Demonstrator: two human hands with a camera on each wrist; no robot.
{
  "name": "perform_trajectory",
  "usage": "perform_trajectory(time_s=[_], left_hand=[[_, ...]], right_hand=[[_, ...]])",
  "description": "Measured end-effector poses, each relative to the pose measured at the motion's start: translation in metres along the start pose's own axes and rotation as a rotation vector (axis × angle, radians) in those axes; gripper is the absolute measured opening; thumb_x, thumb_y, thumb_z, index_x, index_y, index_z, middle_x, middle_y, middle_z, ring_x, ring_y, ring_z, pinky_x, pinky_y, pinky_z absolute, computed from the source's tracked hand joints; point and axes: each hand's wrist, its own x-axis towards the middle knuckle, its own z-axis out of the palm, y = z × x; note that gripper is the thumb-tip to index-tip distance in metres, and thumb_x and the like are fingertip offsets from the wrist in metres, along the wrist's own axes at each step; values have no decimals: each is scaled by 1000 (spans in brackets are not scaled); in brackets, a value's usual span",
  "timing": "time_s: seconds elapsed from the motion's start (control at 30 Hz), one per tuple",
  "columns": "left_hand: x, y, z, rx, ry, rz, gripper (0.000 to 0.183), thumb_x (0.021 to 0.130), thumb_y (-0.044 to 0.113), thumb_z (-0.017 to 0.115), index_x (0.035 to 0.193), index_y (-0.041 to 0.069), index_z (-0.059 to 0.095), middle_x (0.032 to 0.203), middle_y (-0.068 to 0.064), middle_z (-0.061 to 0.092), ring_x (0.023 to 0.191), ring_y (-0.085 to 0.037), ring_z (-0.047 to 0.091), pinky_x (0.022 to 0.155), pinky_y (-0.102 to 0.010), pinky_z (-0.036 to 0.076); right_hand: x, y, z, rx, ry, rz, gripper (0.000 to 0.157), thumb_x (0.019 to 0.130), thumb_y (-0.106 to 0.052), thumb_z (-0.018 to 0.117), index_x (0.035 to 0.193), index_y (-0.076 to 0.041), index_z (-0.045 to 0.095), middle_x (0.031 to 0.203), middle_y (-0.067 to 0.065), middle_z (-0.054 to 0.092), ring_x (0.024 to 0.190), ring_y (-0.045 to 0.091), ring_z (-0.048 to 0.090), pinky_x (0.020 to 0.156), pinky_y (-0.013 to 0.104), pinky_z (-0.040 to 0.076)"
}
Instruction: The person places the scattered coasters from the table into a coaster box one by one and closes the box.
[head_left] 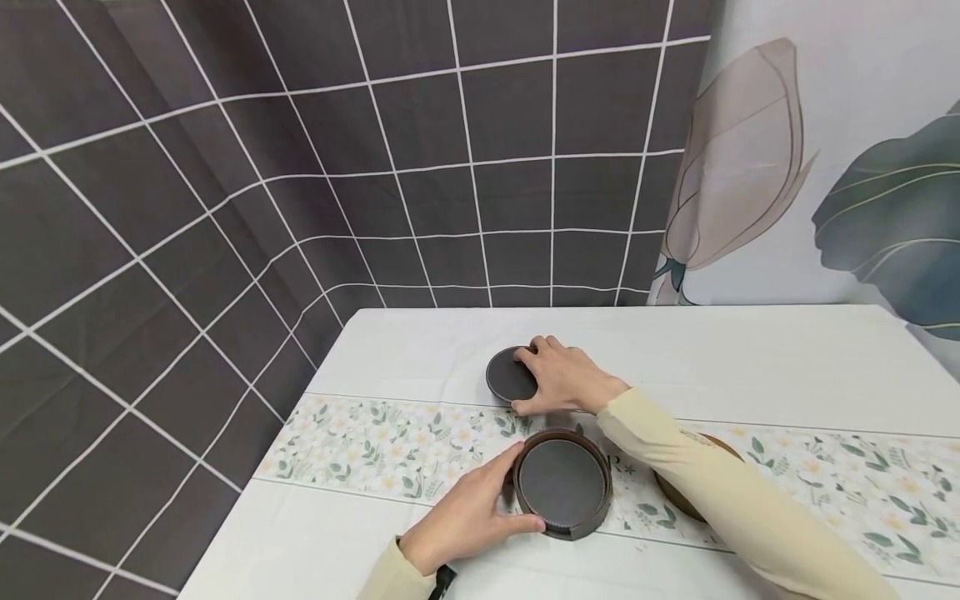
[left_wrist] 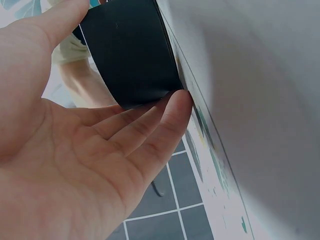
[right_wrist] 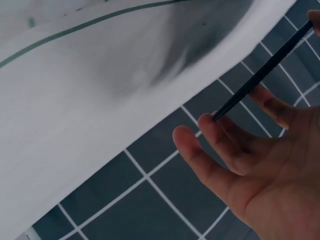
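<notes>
A round dark coaster (head_left: 508,377) is in my right hand (head_left: 561,375), pinched by its edge between thumb and fingers. The right wrist view shows this coaster (right_wrist: 265,70) edge-on as a thin disc, tilted and off the table surface. Nearer to me, my left hand (head_left: 467,521) grips the side of a round dark coaster holder (head_left: 590,523), thumb at the front and fingers behind. Inside the holder lies another dark coaster (head_left: 562,482) with a stitched-looking rim. In the left wrist view the holder's smooth black side wall (left_wrist: 130,55) sits between thumb and fingers.
A round brown object (head_left: 678,500) lies on the table at the right, partly hidden by my right sleeve (head_left: 720,492). The white table cover (head_left: 360,525) has a floral band across it. A dark gridded curtain (head_left: 510,192) hangs behind and to the left.
</notes>
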Motion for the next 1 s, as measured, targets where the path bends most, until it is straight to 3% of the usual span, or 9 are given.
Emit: perform_trajectory(time_s=[0.3,0.53,1.0], left_hand=[[0,1,-1,-5,-6,-20,98,87,57,75,163,16,28,163,-2,38,145,-25,44,113,-47,45],[0,0,0,-8,-4,7,96,88,55,75,163,19,26,163,1,37,145,-22,44,115,-45,44],[0,0,0,-23,-8,9,95,88,55,75,163,21,26,164,1,36,145,-21,44,114,-44,45]], right_hand=[[-19,-1,-10,44,88,-16,78,78,-64,68,138,-15,61,132,20,58,107,31,60,72,46,58],[-37,-7,-13,60,145,-36,77,77,-63,71,136,-16,63,132,19,59,107,31,61,74,49,59],[-57,-11,-21,50,182,-41,76,76,-62,73,135,-16,62,132,17,57,106,29,59,71,49,57]])
